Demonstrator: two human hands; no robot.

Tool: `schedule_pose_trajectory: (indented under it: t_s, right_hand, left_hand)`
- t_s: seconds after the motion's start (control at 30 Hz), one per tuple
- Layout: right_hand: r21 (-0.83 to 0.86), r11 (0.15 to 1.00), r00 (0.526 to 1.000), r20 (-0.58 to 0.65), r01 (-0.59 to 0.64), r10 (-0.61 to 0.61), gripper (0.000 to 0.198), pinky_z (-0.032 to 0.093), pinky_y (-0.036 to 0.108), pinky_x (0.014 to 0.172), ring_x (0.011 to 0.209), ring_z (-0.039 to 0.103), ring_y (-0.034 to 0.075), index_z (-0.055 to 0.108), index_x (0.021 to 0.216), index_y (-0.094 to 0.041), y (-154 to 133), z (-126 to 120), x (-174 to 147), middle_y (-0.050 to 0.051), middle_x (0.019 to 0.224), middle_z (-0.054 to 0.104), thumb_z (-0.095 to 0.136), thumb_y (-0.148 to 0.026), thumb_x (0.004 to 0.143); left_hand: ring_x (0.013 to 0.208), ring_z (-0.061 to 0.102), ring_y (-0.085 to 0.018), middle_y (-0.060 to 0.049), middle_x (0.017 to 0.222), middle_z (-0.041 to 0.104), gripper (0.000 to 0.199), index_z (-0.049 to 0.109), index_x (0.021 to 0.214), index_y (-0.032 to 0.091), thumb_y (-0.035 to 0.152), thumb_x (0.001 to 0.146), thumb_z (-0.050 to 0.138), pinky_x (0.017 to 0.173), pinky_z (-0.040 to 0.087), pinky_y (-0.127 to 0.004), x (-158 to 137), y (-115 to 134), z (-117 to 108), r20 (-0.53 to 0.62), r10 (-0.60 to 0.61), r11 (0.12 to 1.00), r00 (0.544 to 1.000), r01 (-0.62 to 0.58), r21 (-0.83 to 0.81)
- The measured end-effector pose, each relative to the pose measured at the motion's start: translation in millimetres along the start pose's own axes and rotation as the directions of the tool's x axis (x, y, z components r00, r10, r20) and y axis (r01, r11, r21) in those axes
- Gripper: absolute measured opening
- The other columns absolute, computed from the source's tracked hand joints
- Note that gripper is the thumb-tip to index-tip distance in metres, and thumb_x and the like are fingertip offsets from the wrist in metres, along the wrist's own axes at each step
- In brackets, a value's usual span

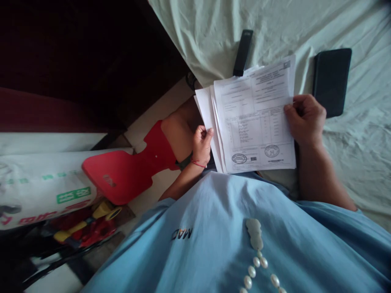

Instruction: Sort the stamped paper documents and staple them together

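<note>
A stack of printed papers [247, 122] is held up in front of my blue shirt, its top sheet showing a table of text and two round or oval stamps. My left hand [202, 144] pinches the left edge of the rear sheets, which fan out a little from under the top ones. On the other side, my right hand [307, 118] grips the right edge of the stack, thumb on the front. A narrow black object [243, 53] lies on the cloth just beyond the papers' top edge. Close to my right hand rests a black smartphone [332, 81].
Pale green wrinkled cloth [366, 162] covers the surface at right. To the left stand a red plastic seat [122, 175], a white printed sack [36, 187] and a red-and-yellow toy-like object [88, 224]. A bead necklace with a pendant [255, 234] hangs over my shirt.
</note>
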State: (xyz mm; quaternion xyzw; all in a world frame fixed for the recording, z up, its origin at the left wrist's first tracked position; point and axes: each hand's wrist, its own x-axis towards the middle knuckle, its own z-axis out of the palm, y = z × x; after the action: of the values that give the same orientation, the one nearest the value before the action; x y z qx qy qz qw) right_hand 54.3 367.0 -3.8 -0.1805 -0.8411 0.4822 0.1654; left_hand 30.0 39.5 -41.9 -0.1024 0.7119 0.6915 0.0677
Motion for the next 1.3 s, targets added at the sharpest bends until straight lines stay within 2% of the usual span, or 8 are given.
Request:
schedule_pose_trajectory:
  t_s: [0.17,0.3,0.4,0.5,0.63,0.8,1.0,1.3]
  right_hand:
    - [-0.018,1.000,1.000,0.000,-0.001,0.001,0.014,0.037,0.028,0.060,0.061,0.049,0.011,0.071,0.095,-0.022,3,0,0,-0.004,0.074,0.060,0.069,-0.029,0.084]
    - [-0.012,1.000,1.000,0.011,-0.014,0.014,0.015,0.036,0.028,0.060,0.061,0.048,0.010,0.070,0.096,-0.022,1,0,1,-0.004,0.073,0.058,0.068,-0.030,0.083]
    - [-0.002,1.000,0.999,0.030,-0.016,0.016,0.013,0.035,0.028,0.058,0.060,0.047,0.010,0.069,0.094,-0.022,-2,-1,0,-0.004,0.072,0.058,0.068,-0.027,0.083]
    - [0.002,1.000,0.999,0.043,-0.005,0.005,0.013,0.036,0.028,0.059,0.060,0.048,0.010,0.070,0.095,-0.022,-3,-2,0,-0.004,0.073,0.059,0.069,-0.027,0.084]
    - [0.029,1.000,0.998,0.056,-0.007,0.005,0.017,0.037,0.028,0.060,0.061,0.049,0.010,0.072,0.097,-0.021,-1,-2,-2,-0.004,0.074,0.059,0.071,-0.030,0.083]
    - [0.048,0.999,1.000,-0.005,0.017,-0.017,0.016,0.035,0.028,0.057,0.059,0.048,0.010,0.073,0.094,-0.020,-2,1,-2,-0.003,0.072,0.061,0.068,-0.033,0.087]
    - [0.067,0.996,0.995,-0.093,0.053,-0.047,0.016,0.033,0.026,0.056,0.058,0.048,0.009,0.072,0.093,-0.020,7,3,1,-0.003,0.072,0.063,0.068,-0.034,0.086]
    - [0.126,0.990,0.993,-0.108,0.066,-0.052,0.013,0.030,0.025,0.055,0.057,0.045,0.008,0.071,0.092,-0.020,10,1,1,-0.004,0.071,0.060,0.068,-0.030,0.085]
  left_hand:
    - [0.086,0.065,-0.018,0.000,0.094,0.062,0.063,0.061,0.120,0.030,0.065,0.079,0.095,0.084,0.053,-0.032,0,1,-3,-0.016,0.028,1.000,0.999,-0.027,0.007]
    - [0.092,0.068,-0.020,-0.004,0.098,0.072,0.049,0.074,0.101,0.026,0.068,0.083,0.088,0.090,0.055,-0.034,-1,4,-1,0.007,0.065,0.995,0.998,-0.065,0.075]
    - [0.096,0.069,-0.022,-0.006,0.098,0.076,0.050,0.078,0.095,0.024,0.073,0.087,0.080,0.092,0.055,-0.035,-3,5,2,0.018,0.028,0.998,0.999,-0.029,0.062]
    - [0.089,0.067,-0.021,-0.004,0.091,0.075,0.052,0.078,0.093,0.024,0.075,0.085,0.082,0.089,0.055,-0.035,-2,4,3,0.030,0.021,0.998,0.999,-0.022,0.057]
    - [0.079,0.060,-0.019,-0.001,0.083,0.068,0.048,0.075,0.088,0.024,0.071,0.085,0.085,0.080,0.051,-0.032,0,3,2,0.053,0.037,0.992,0.998,-0.043,0.122]
    - [0.075,0.054,-0.018,-0.001,0.080,0.062,0.049,0.068,0.087,0.024,0.071,0.094,0.076,0.076,0.047,-0.032,-2,8,7,0.099,0.098,0.981,0.990,-0.113,0.160]
    - [0.083,0.058,-0.018,0.000,0.086,0.061,0.038,0.055,0.091,0.026,0.060,0.107,0.060,0.080,0.047,-0.031,2,14,20,0.236,0.073,0.964,0.969,-0.129,0.232]
    - [0.085,0.061,-0.018,0.001,0.086,0.060,0.032,0.051,0.090,0.026,0.049,0.110,0.058,0.083,0.048,-0.031,10,-1,23,0.176,0.064,0.968,0.982,-0.104,0.229]
